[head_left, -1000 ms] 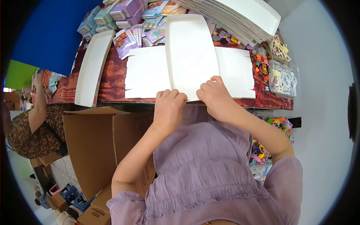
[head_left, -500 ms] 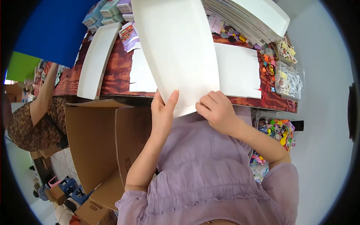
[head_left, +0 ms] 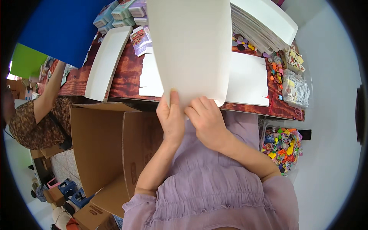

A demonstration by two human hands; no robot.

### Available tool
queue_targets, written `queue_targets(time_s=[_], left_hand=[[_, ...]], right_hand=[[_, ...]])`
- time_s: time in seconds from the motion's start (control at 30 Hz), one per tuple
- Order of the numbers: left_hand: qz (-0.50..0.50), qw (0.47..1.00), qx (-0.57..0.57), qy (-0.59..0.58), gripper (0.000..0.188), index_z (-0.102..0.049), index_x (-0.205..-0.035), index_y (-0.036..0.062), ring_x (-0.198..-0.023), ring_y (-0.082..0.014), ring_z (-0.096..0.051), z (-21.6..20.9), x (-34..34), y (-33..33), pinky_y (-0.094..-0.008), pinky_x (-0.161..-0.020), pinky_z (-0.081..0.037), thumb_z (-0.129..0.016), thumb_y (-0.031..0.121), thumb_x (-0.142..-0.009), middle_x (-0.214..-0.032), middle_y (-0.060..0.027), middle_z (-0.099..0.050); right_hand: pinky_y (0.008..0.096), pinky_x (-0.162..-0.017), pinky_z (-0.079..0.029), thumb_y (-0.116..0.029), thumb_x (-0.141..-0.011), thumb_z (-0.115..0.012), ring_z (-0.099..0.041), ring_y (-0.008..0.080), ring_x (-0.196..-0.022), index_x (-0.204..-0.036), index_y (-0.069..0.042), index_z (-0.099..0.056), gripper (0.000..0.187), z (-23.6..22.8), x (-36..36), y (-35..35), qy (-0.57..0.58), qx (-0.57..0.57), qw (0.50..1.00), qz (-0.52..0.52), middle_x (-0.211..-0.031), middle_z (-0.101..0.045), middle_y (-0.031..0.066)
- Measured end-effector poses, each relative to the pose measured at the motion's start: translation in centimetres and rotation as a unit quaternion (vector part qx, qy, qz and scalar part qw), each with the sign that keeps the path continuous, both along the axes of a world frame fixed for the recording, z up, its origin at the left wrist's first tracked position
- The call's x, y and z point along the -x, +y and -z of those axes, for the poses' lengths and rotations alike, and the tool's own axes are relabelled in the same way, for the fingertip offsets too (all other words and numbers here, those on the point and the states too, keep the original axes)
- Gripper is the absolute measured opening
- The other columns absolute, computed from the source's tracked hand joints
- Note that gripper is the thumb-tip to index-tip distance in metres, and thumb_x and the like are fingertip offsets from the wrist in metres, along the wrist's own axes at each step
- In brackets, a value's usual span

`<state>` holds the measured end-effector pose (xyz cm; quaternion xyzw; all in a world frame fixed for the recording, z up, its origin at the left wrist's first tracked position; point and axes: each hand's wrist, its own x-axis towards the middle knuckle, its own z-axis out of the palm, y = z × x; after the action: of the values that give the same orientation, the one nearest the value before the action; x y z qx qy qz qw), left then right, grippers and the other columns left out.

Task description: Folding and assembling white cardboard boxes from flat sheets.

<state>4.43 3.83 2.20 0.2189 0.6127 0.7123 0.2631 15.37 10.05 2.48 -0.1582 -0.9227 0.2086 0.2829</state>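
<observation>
Both hands hold a long white cardboard tray (head_left: 191,50) by its near end, raised above the table's front edge. My left hand (head_left: 171,119) grips the near left corner, thumb on top. My right hand (head_left: 209,120) is closed on the near edge close beside it, fingers curled over the card; what they press is partly hidden. Beneath the tray, a flat white card blank (head_left: 247,78) with notched edges lies on the table. To the left rests another shallow white tray (head_left: 107,63).
A stack of white trays (head_left: 264,23) stands at the back right of the red wood-patterned table (head_left: 128,80). Small colourful pieces fill a bin (head_left: 283,147) below right. An open cardboard box (head_left: 99,149) stands at lower left. A co-worker's arm (head_left: 50,88) is far left.
My right hand has moved left along the near edge, closer to my left hand. The tray's face has tilted, and its raised side rims show less. The whole view has shifted slightly.
</observation>
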Motion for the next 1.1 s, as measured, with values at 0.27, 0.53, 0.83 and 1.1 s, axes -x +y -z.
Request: queue_targets(time_s=[0.27, 0.53, 0.83, 1.1], left_hand=[[0.004, 0.994, 0.012, 0.107, 0.039, -0.059, -0.121, -0.0061, -0.089, -0.009, -0.056, -0.4, 0.6, 0.0, -0.0256, -0.08, -0.048, -0.045, 0.029, -0.11, -0.102, -0.0052, -0.067], [0.007, 0.991, 0.037, 0.125, 0.046, -0.059, -0.124, -0.0067, -0.099, -0.012, -0.059, -0.7, 1.4, -0.7, -0.0271, -0.088, -0.047, -0.044, 0.035, -0.11, -0.11, -0.0085, -0.068], [-0.012, 0.999, -0.027, 0.043, 0.037, -0.059, -0.123, -0.0073, -0.098, -0.0111, -0.059, -0.3, 0.2, 0.6, -0.0275, -0.087, -0.048, -0.047, 0.025, -0.11, -0.111, -0.0077, -0.067], [-0.042, 0.996, -0.061, -0.042, 0.034, -0.054, -0.13, -0.0063, -0.103, -0.016, -0.062, 0.6, 0.3, 0.7, -0.0311, -0.09, -0.05, -0.048, 0.019, -0.108, -0.12, -0.0113, -0.064]], right_hand=[[0.0414, -0.092, -0.04, -0.005, -0.077, -0.057, -0.055, 0.0267, -0.098, -0.096, -0.002, -0.064, 0.02, -0.3, -1.1, 1.1, -0.043, -0.032, 0.998, -0.027, -0.097, -0.057, 0.0079], [0.0541, -0.114, -0.027, -0.005, -0.077, -0.06, -0.051, 0.0296, -0.126, -0.092, -0.007, -0.067, 0.017, 0.5, -2.2, 3.7, -0.03, -0.104, 0.993, 0.056, -0.115, -0.06, 0.0103], [0.0556, -0.112, -0.032, -0.007, -0.073, -0.058, -0.046, 0.0356, -0.131, -0.089, -0.004, -0.066, 0.017, 1.6, -1.1, 2.6, -0.015, -0.12, 0.985, 0.123, -0.115, -0.057, 0.0148], [0.0557, -0.112, -0.031, -0.003, -0.079, -0.059, -0.039, 0.0395, -0.138, -0.101, 0.001, -0.066, 0.024, 3.7, -1.6, 1.7, 0.024, -0.089, 0.988, 0.127, -0.136, -0.051, 0.0203]])
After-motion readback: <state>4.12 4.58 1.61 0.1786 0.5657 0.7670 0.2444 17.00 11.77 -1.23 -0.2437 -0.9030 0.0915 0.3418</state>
